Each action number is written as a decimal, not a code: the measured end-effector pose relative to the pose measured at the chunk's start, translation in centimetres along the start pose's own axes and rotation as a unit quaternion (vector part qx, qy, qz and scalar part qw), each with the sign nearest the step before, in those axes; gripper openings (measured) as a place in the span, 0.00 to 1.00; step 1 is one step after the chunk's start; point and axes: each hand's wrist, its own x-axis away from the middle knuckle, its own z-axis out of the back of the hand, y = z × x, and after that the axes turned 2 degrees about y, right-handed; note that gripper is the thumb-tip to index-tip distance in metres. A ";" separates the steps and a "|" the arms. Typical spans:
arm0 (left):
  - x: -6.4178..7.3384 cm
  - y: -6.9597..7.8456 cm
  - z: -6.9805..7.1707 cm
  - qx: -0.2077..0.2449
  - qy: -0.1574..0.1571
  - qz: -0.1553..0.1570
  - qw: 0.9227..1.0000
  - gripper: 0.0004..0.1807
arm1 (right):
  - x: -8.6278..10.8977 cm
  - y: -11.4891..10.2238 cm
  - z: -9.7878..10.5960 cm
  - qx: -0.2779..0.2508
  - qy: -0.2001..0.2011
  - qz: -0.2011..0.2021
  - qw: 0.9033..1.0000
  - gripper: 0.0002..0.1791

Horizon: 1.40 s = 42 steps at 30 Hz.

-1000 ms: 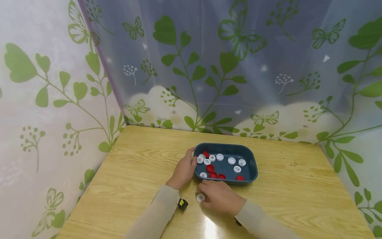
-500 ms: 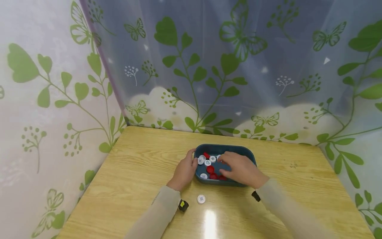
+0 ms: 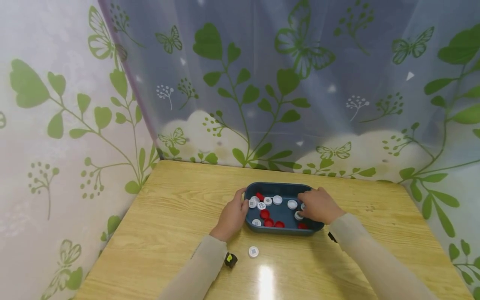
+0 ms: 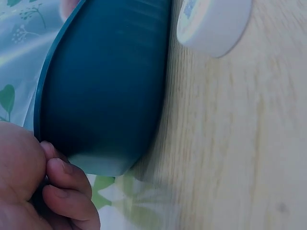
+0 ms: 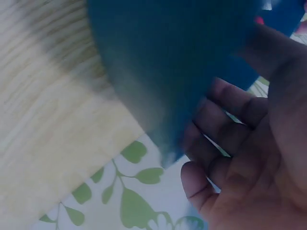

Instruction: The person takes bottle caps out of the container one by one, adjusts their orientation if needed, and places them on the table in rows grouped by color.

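A dark blue tray (image 3: pixel 279 231) with rounded corners holds several white caps (image 3: pixel 277 200) and red caps (image 3: pixel 264 213). My left hand (image 3: pixel 231 216) grips the tray's left end, thumb at the rim and fingers curled against the outside wall. Over the right end, my right hand (image 3: pixel 320 205) reaches inside, thumb and fingers spread around a white cap (image 3: pixel 303 206). Another white cap (image 3: pixel 298 216) lies right by the thumb. In the right wrist view, the tray wall hides the fingertips. One white cap with a printed mark (image 3: pixel 253 252) lies on the table in front of the tray.
The wooden table (image 3: pixel 187 196) runs back to a patterned curtain (image 3: pixel 240 104) with green leaves and butterflies. A similar sheet (image 3: pixel 75 146) hangs along the left. Light reflects brightly off the table near the front.
My right hand has let go of the white cap on the table in front, then moved up and right into the tray's right end. My left hand stays on the tray's left end.
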 end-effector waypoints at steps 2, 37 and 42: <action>0.0 0.0 -0.1 0.003 0.001 0.001 1.000 0.26 | 0.1 0.3 -0.3 -0.002 -0.004 0.003 1.000 0.14; -0.8 0.5 0.1 -0.071 0.003 -0.016 0.997 0.20 | -0.1 1.1 -5.0 -0.089 0.090 0.027 0.992 0.09; -1.0 0.7 -0.3 -0.071 0.002 -0.017 0.997 0.20 | 0.1 1.5 -5.1 -0.140 0.104 0.001 0.985 0.08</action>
